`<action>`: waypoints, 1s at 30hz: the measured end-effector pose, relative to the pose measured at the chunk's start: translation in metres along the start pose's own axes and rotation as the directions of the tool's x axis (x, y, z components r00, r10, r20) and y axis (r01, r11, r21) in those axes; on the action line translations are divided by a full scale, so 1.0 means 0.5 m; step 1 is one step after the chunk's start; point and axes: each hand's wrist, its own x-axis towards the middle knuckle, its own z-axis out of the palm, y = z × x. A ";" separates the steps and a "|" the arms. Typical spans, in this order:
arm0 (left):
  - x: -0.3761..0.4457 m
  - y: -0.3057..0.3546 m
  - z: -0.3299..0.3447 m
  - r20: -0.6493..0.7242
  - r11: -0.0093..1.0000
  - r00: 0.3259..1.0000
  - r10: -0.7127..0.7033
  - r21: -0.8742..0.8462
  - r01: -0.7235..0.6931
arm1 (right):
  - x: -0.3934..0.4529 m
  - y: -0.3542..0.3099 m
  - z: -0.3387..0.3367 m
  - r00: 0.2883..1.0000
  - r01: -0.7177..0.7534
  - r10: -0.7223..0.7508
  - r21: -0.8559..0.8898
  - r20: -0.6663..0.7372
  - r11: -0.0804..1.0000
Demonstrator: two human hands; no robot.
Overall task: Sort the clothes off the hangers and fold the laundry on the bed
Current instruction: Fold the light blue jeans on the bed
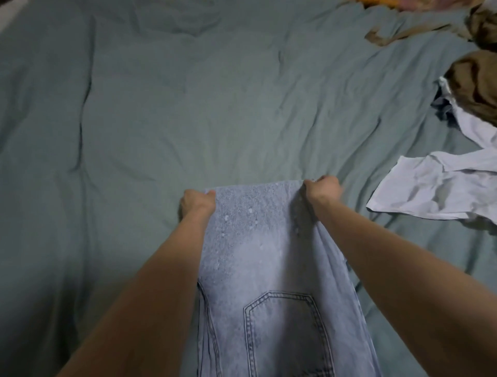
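Observation:
A pair of light blue jeans (266, 263) lies lengthwise on the bed, stretching from the bottom of the view toward the middle, with a stitched back pocket showing near me. My left hand (197, 203) grips the left corner of the far edge. My right hand (321, 189) grips the right corner of that same edge. Both sets of fingers are curled round the denim, and the edge is stretched between the two hands.
The bed is covered by a wrinkled grey-green sheet (174, 107). A crumpled white garment (441, 188) lies at the right. Olive-brown clothing (478, 80) is piled at the upper right edge, and a bit of orange fabric (382, 2) shows at the top.

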 end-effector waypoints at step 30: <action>-0.523 -0.400 -0.085 0.633 0.155 0.569 0.525 0.586 -0.795 | -0.486 0.472 -0.195 0.601 0.797 -0.524 -0.503 0.604 0.333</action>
